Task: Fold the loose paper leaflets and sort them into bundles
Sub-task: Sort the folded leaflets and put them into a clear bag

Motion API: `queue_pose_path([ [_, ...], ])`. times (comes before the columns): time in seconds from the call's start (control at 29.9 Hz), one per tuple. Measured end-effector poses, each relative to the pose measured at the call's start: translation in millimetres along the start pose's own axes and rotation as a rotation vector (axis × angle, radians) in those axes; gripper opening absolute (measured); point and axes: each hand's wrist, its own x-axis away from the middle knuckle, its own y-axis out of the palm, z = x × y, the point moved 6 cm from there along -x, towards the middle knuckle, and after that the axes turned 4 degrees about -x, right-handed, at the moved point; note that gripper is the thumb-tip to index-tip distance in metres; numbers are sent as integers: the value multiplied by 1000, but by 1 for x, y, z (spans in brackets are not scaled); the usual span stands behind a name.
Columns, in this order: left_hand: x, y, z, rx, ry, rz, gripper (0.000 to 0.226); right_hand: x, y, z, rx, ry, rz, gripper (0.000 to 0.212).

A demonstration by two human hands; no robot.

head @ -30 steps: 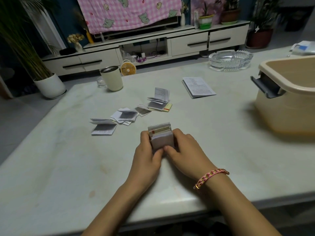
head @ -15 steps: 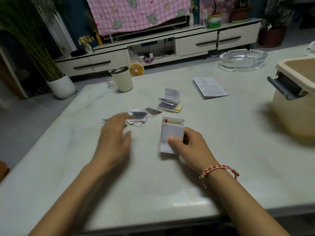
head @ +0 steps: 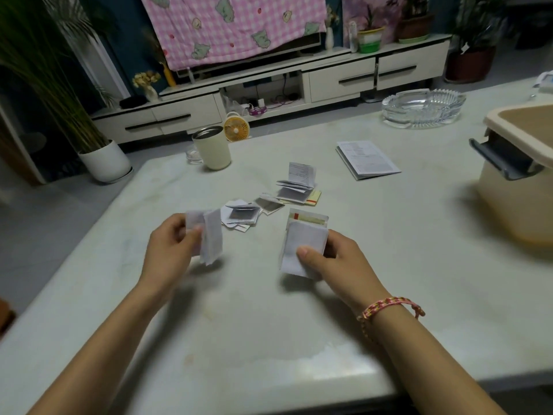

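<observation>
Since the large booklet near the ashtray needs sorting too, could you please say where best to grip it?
The large booklet lies flat and closed on the table, so grip its near corner, where the layered edges show, coming low from the near side.

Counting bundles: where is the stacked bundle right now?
Head view, right of centre: the bundle is held in the right hand, just nearer than the loose leaflets.

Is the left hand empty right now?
No, the left hand grips a folded leaflet, while the right hand holds the bundle.
</observation>
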Motion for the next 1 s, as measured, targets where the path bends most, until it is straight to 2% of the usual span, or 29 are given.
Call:
queue_pose_path([
  [0.07, 12, 26, -2, 221, -174, -160, 25, -1, 3, 2, -173, 82, -7, 12],
  [0.13, 22, 53, -1, 277, -210, -258, 25, 0, 7, 4, -317, 158, -34, 13],
  [0.23, 36, 84, 10, 372, -231, -327, 21, 1, 14, 3, -335, 175, -88, 14],
  [0.37, 43, 118, 26, 501, -239, -376, 17, -1, 1, -1, -115, 102, -2, 23],
  [0.44, 44, 129, 31, 585, -241, -395, 37, -3, -11, -3, 51, 64, 57, 24],
  [0.5, 44, 138, 35, 549, -162, -414, 46, -5, -16, -7, 261, 10, 72, 27],
  [0.6, 49, 139, 36, 481, -18, -404, 26, -2, -8, -18, 498, -133, 25, 24],
  [0.67, 48, 138, 34, 484, 61, -404, 26, -3, -1, -18, 604, -209, 13, 20],
  [0.8, 46, 133, 37, 495, 188, -372, 24, 0, 6, -19, 874, -334, 201, 24],
  [0.87, 47, 133, 38, 484, 216, -360, 20, 3, 2, -17, 798, -364, 324, 29],
  [0.9, 47, 133, 38, 482, 217, -353, 18, 2, -1, -14, 676, -316, 314, 37],
  [0.97, 48, 134, 38, 468, 220, -357, 16, -2, -4, -2, 427, -136, 193, 62],
  [1.0, 49, 134, 37, 447, 226, -364, 16, -3, -4, 3, 396, -74, 135, 67],
])
